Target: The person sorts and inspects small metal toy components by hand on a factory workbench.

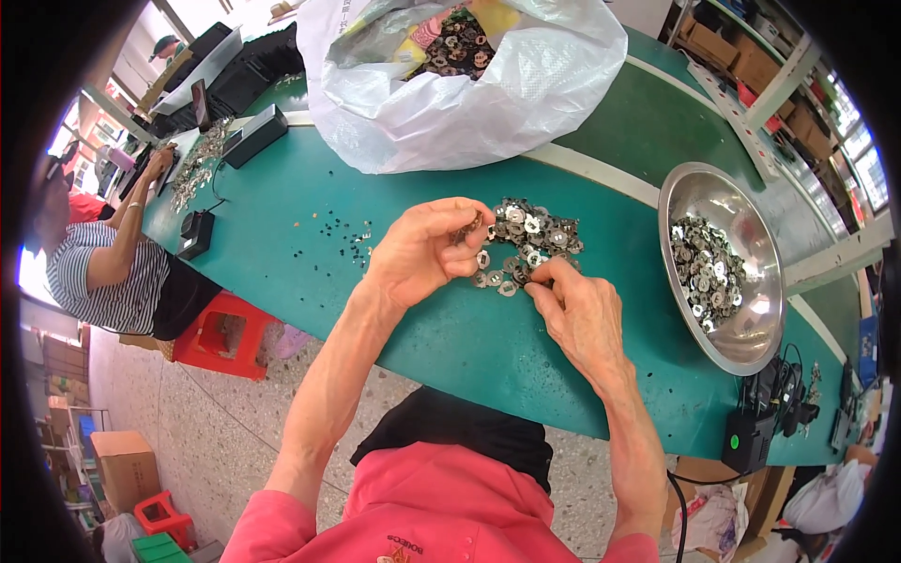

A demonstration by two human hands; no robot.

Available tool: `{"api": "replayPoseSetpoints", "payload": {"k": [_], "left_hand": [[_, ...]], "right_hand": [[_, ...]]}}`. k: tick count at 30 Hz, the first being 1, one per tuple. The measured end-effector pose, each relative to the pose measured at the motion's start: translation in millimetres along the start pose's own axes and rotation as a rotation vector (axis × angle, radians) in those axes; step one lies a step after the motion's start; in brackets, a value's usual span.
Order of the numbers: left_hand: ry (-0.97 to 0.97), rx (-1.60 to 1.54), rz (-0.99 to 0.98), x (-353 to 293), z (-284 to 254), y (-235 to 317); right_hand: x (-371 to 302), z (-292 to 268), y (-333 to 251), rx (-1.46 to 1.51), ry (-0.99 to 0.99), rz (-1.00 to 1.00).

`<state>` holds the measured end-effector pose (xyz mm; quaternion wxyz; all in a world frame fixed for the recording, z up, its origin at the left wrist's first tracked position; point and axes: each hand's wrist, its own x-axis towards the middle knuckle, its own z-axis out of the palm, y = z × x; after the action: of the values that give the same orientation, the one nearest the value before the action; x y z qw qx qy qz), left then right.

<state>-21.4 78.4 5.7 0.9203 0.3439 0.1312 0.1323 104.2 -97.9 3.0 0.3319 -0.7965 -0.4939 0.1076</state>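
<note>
A loose pile of small round metal parts [554, 234], dark and silvery with cut-out centres, lies on the green table before me. Raised at the pile's left edge, my left hand [427, 246] has its fingers curled around a few dark metal parts [468, 227]. My right hand [580, 305] is at the pile's near edge, thumb and forefinger pinched together among the parts. Whatever sits between those fingertips is too small to make out. Tiny black bits [347, 236] are scattered on the table left of my left hand.
A white woven sack [404, 122] of similar parts stands behind the pile. To the right rests a steel bowl [767, 305] holding many more. Black boxes [255, 137] with cables are on the table's left. A person in a striped shirt [117, 272] works there beside a red stool [222, 340].
</note>
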Motion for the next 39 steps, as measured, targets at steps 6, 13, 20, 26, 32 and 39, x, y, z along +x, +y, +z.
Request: {"api": "replayPoseSetpoints", "payload": {"k": [6,13,20,26,32,39], "left_hand": [[0.144,0.409,0.062,-2.6,7.7,-6.5],[0.247,1.340,0.276,-6.1,19.9,-14.7],[0.135,1.497,0.433,-4.0,10.9,-21.8],[-0.046,1.628,0.525,-3.2,7.6,-21.0],[-0.070,1.680,0.555,-2.1,6.8,-23.2],[-0.022,1.612,0.510,-4.7,9.4,-20.6]], "right_hand": [[2.9,-6.1,0.4,0.220,-0.045,0.089],[5.4,-7.9,2.9,0.394,-0.057,0.192],[3.1,-5.9,-3.3,0.163,-0.049,0.142],[1.4,0.2,1.2,0.147,-0.011,0.041],[3.3,-5.5,-0.8,0.203,-0.079,0.165],[0.2,0.3,-1.8,0.093,-0.013,0.016]]}}
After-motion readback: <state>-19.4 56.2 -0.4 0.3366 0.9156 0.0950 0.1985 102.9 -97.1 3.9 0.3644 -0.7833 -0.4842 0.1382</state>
